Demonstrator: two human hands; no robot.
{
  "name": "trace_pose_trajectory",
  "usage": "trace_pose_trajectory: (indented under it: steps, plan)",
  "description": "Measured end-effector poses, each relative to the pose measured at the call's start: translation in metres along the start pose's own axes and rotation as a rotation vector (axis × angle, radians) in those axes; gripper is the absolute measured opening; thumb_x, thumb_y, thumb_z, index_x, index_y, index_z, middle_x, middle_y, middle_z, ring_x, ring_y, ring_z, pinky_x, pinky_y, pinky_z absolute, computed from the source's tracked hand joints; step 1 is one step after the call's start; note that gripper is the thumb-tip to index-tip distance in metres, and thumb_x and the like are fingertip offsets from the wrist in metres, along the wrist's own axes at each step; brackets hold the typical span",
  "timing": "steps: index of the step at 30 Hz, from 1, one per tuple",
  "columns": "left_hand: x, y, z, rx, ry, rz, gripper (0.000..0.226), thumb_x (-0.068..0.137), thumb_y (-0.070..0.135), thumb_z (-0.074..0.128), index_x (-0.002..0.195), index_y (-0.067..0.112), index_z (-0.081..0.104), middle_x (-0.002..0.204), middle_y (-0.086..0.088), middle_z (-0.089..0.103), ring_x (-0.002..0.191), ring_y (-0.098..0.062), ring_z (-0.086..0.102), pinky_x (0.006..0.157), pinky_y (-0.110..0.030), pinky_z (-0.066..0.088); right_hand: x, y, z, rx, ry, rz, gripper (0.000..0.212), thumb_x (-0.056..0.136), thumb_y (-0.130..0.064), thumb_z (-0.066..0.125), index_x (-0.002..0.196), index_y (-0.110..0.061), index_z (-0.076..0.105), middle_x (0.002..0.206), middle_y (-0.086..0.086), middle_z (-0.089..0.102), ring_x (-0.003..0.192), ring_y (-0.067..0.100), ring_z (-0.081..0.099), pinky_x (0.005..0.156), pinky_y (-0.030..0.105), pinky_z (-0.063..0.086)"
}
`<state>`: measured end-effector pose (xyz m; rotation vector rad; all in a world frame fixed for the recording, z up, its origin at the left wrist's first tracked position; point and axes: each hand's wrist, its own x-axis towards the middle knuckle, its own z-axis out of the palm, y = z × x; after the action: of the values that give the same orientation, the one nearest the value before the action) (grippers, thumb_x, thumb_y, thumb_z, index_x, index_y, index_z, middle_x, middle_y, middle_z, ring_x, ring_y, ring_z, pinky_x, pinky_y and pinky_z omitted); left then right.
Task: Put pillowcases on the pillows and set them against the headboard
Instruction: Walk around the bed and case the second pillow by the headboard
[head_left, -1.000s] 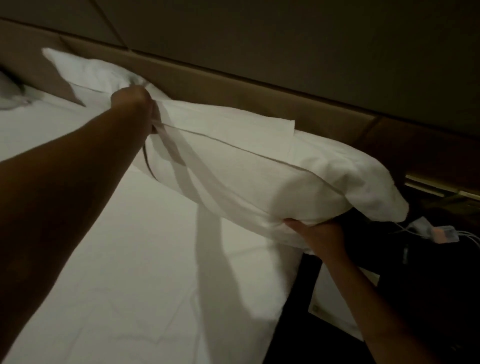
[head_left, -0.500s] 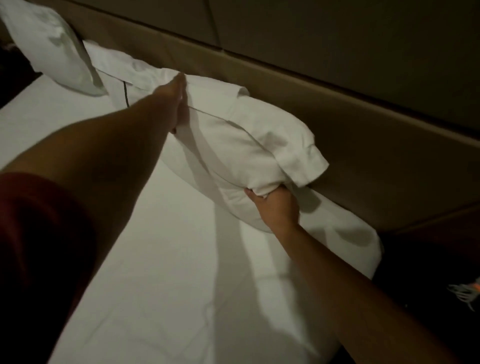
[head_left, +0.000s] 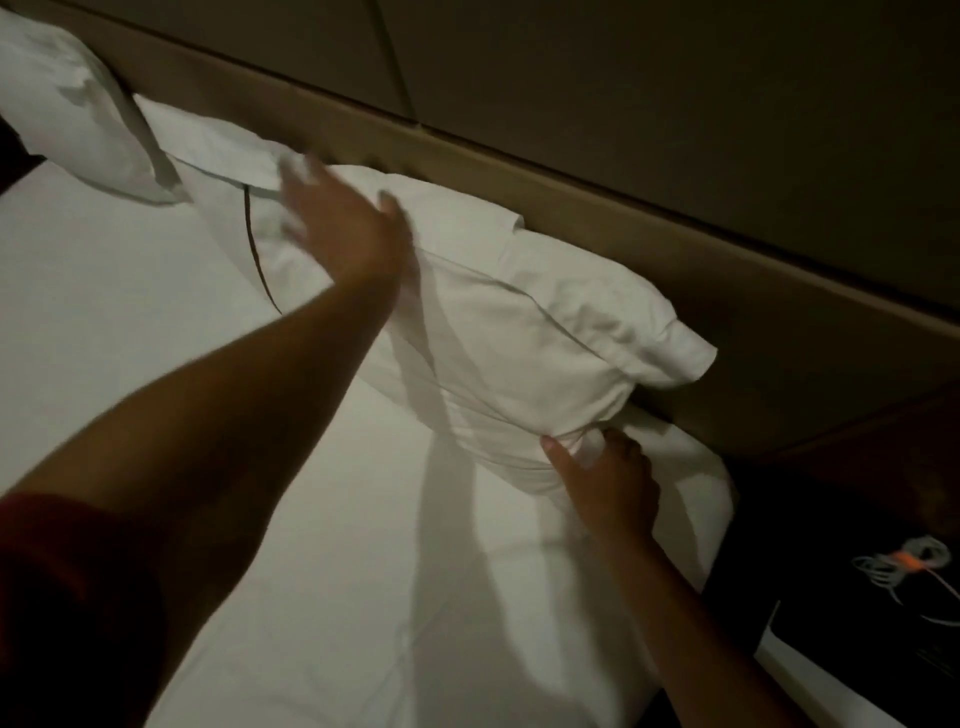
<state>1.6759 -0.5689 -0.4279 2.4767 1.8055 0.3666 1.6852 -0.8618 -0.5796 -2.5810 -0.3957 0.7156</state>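
A white pillow (head_left: 530, 332) in its pillowcase lies on the bed against the brown headboard (head_left: 623, 223). My left hand (head_left: 337, 223) hovers over the pillow's left half, fingers spread and blurred, holding nothing. My right hand (head_left: 602, 478) pinches the pillowcase fabric at the pillow's near right corner. A second white pillow (head_left: 78, 114) leans on the headboard at the far left. Between them lies more white fabric (head_left: 218, 150) with a dark line along it.
The white bed sheet (head_left: 311, 519) fills the lower left. Right of the bed is a dark bedside area with a bundle of cables (head_left: 904, 566) marked by an orange tie. Wall panels rise above the headboard.
The pillow has settled lower against the headboard. My left hand has let go and lifted off the pillow with fingers spread. My right hand keeps its hold at the near corner.
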Motion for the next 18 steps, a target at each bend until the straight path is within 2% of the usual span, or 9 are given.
trace_pose_trajectory:
  steps: [1, 2, 5, 7, 9, 11, 14, 16, 18]
  plan:
    - [-0.015, 0.006, 0.0, -0.207, 0.175, 0.164, 0.065, 0.092, 0.048, 0.052, 0.144, 0.01, 0.043, 0.151, -0.015, 0.042, 0.141, -0.029, 0.038, 0.118, -0.046, 0.029, 0.0, 0.007, 0.0, 0.036, 0.009, 0.006, 0.096, 0.076, -0.084, 0.054, 0.135, -0.009, 0.056, 0.132, 0.016, 0.059, 0.121, 0.035, 0.056, 0.096, 0.045, 0.049]
    - [-0.039, 0.018, -0.002, -0.376, 0.256, 0.396, 0.053, 0.093, 0.044, 0.052, 0.134, 0.01, 0.053, 0.138, -0.013, 0.054, 0.129, -0.027, 0.049, 0.112, -0.047, 0.035, 0.0, 0.014, 0.0, 0.074, -0.004, 0.022, 0.101, 0.073, -0.086, 0.055, 0.139, -0.01, 0.053, 0.135, 0.016, 0.057, 0.124, 0.036, 0.055, 0.096, 0.045, 0.049]
    - [-0.106, 0.058, -0.007, -0.459, 0.054, 1.024, 0.034, 0.097, 0.04, 0.049, 0.098, 0.012, 0.068, 0.099, -0.01, 0.065, 0.091, -0.026, 0.057, 0.083, -0.043, 0.045, 0.006, 0.032, 0.003, 0.023, -0.241, 0.052, 0.1, 0.076, -0.08, 0.062, 0.152, -0.019, 0.039, 0.142, 0.018, 0.053, 0.126, 0.038, 0.057, 0.099, 0.045, 0.051]
    - [-0.126, 0.079, -0.005, -0.34, -0.044, 1.156, 0.038, 0.099, 0.045, 0.045, 0.098, 0.016, 0.069, 0.099, -0.005, 0.062, 0.092, -0.021, 0.054, 0.082, -0.034, 0.039, 0.009, 0.043, 0.01, 0.013, -0.449, 0.074, 0.09, 0.085, -0.064, 0.067, 0.157, -0.022, 0.032, 0.146, 0.015, 0.054, 0.123, 0.037, 0.061, 0.103, 0.045, 0.05]
    - [-0.129, 0.096, -0.001, -0.203, -0.049, 1.184, 0.041, 0.102, 0.047, 0.039, 0.098, 0.018, 0.067, 0.098, -0.003, 0.06, 0.094, -0.019, 0.052, 0.081, -0.03, 0.033, 0.009, 0.049, 0.018, 0.026, -0.482, 0.08, 0.072, 0.092, -0.049, 0.065, 0.152, -0.016, 0.042, 0.142, 0.014, 0.06, 0.124, 0.034, 0.061, 0.106, 0.041, 0.047]
    - [-0.122, 0.101, 0.001, -0.115, -0.108, 1.204, 0.045, 0.104, 0.046, 0.035, 0.081, 0.021, 0.063, 0.085, -0.001, 0.058, 0.084, -0.017, 0.054, 0.077, -0.029, 0.035, 0.009, 0.049, 0.027, 0.012, -0.384, 0.066, 0.051, 0.097, -0.04, 0.059, 0.139, -0.01, 0.056, 0.135, 0.015, 0.064, 0.125, 0.032, 0.06, 0.103, 0.036, 0.047]
    - [-0.11, 0.108, -0.015, -0.445, -0.127, 0.887, 0.055, 0.103, 0.04, 0.044, 0.05, 0.025, 0.04, 0.057, 0.006, 0.049, 0.058, -0.015, 0.055, 0.062, -0.029, 0.039, 0.008, 0.05, 0.024, 0.117, -0.324, 0.067, 0.016, 0.097, -0.03, 0.06, 0.097, -0.017, 0.068, 0.11, 0.015, 0.075, 0.1, 0.032, 0.072, 0.08, 0.031, 0.057]
    - [-0.096, 0.111, -0.021, -0.67, -0.025, 0.726, 0.057, 0.102, 0.035, 0.048, 0.046, 0.029, 0.035, 0.046, 0.011, 0.041, 0.046, -0.005, 0.048, 0.054, -0.015, 0.033, 0.008, 0.057, 0.028, 0.134, -0.322, 0.061, 0.021, 0.097, -0.031, 0.062, 0.099, -0.012, 0.071, 0.103, 0.015, 0.076, 0.096, 0.034, 0.073, 0.079, 0.032, 0.056]
    - [-0.099, 0.109, -0.022, -0.724, -0.014, 0.749, 0.055, 0.102, 0.032, 0.049, 0.048, 0.033, 0.034, 0.044, 0.017, 0.036, 0.045, -0.002, 0.044, 0.053, -0.007, 0.028, 0.003, 0.062, 0.036, 0.058, -0.343, 0.048, 0.035, 0.098, -0.034, 0.06, 0.114, -0.005, 0.071, 0.115, 0.017, 0.072, 0.11, 0.034, 0.067, 0.085, 0.031, 0.05]
